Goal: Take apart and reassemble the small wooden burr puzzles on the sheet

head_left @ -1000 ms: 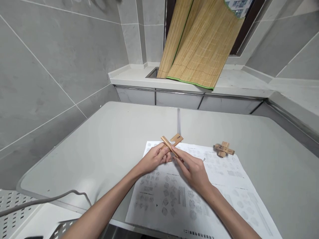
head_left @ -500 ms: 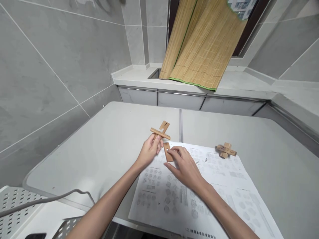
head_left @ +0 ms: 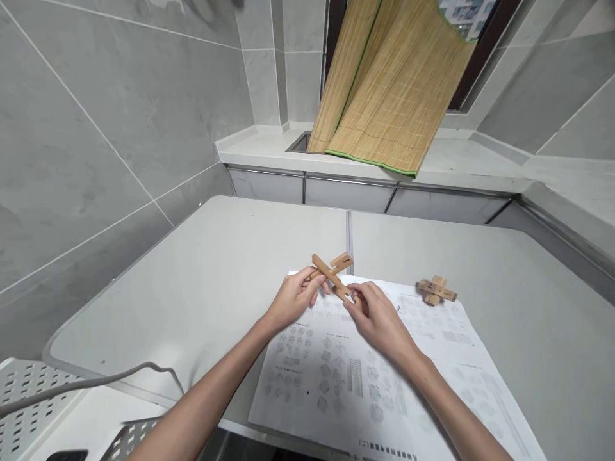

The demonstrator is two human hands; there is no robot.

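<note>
My left hand (head_left: 298,296) pinches crossed wooden puzzle pieces (head_left: 331,272), held above the far edge of a printed sheet. One of these pieces has a notch and a dark mark near its end. My right hand (head_left: 377,314) is closed on another wooden puzzle piece (head_left: 354,298), most of it hidden by the fingers. That piece is close against the lower end of the crossed pieces; whether they interlock I cannot tell.
Under my hands lies the printed instruction sheet (head_left: 336,422) on a pale table (head_left: 211,269). An assembled wooden cross puzzle (head_left: 436,290) sits at the sheet's far right corner. A grey cable (head_left: 96,384) crosses a perforated white rack (head_left: 33,410) at lower left. A bamboo mat (head_left: 384,96) hangs behind.
The crossed pieces have turned and shifted right and towards me. My right hand has lifted its piece off the sheet area and brought it up to them.
</note>
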